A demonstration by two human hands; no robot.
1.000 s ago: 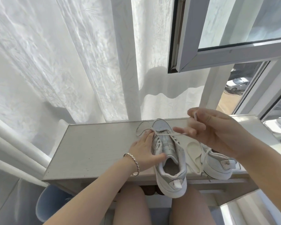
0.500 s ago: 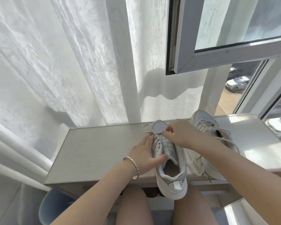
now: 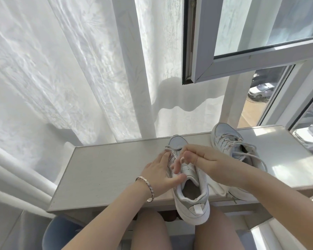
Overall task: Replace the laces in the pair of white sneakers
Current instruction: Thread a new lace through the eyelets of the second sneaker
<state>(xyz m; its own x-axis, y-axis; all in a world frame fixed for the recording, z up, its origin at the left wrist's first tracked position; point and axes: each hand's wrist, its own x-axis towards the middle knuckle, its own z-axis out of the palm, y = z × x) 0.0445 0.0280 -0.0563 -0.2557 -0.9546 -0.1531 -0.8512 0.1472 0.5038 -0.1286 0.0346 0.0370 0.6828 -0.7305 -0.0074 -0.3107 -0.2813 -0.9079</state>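
A white sneaker [image 3: 192, 201] lies toe-away on the pale narrow table [image 3: 107, 170], its heel hanging over the near edge. My left hand [image 3: 159, 174] holds its left side, thumb at the collar and fingers along the eyelets. My right hand [image 3: 201, 159] sits over the tongue, fingers curled and pinching the white lace [image 3: 170, 149] near the lower eyelets. The second white sneaker [image 3: 229, 143] stands to the right, laced, with loose lace ends trailing over its side; my right forearm hides its heel.
White curtains [image 3: 70, 69] hang right behind the table. An open window sash [image 3: 242, 56] juts out above the right side. A blue round stool or bin [image 3: 58, 231] sits below the table's left end. My knees are under the near edge.
My right hand came down from a raised pull of the lace to the sneaker's tongue, and now pinches the lace low by the eyelets. My left hand stays on the shoe's side.
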